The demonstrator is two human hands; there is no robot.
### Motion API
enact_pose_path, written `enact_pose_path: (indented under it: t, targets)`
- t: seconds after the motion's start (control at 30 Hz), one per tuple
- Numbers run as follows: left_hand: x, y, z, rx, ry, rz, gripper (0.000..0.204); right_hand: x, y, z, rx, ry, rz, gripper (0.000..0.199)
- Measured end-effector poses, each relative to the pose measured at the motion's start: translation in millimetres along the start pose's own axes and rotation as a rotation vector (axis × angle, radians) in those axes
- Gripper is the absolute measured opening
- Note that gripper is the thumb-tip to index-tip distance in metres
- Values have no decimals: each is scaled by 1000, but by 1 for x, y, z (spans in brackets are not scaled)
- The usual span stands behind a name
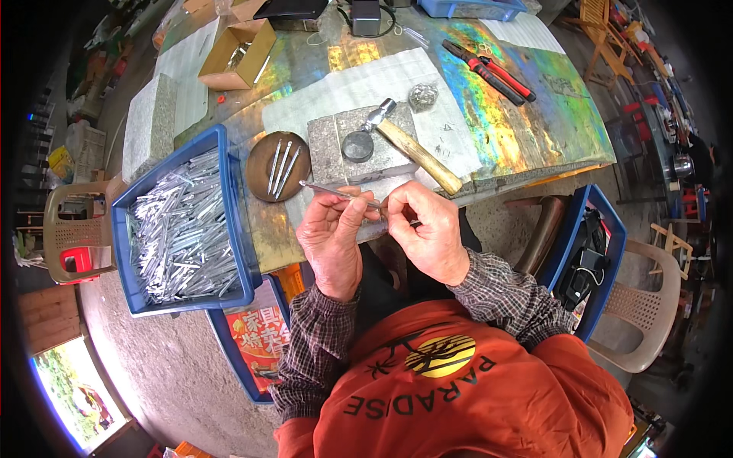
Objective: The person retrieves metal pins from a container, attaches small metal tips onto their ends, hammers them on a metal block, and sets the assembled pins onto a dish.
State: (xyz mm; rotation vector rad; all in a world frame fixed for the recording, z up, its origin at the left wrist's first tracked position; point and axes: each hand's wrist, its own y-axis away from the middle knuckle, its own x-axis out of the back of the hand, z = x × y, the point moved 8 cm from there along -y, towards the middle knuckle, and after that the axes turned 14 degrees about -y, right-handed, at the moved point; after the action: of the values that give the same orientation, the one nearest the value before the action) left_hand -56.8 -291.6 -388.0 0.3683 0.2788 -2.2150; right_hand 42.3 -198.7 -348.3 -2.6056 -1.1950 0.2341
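Observation:
In front of my body, my left hand (334, 238) grips a thin metal stick (328, 188), whose small rounded tip points up and left. At the stick's other end, the fingertips of my right hand (429, 229) are pinched together on it; the exact grip is partly hidden. Just beyond lies a grey stone block (324, 153) on a white cloth (294, 114). On the block rest a round dark metal disc (358, 146) and a hammer (418, 155) with a wooden handle, which overhangs the near edge. Several similar sticks (284, 169) lie on a round brown wooden dish (260, 164).
A blue crate (250, 263) heaped with metal sticks stands left of the table. Red-handled pliers (500, 79) and a crumpled foil-like ball (422, 96) lie farther back, near a cardboard box (216, 70). Another blue crate (607, 294) sits at right, beside a plastic chair (645, 309).

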Motion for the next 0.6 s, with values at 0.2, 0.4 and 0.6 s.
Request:
enact_pose_path:
  t: [0.2,0.4,0.6]
  targets:
    - [2,2,-5,19,41,7,15,3,4,22,-215,-206,81,12]
    - [3,1,-11,95,118,49,15,0,2,8,24,2,27,11]
    - [7,1,-15,85,179,6,15,1,4,27,-226,-275,99,10]
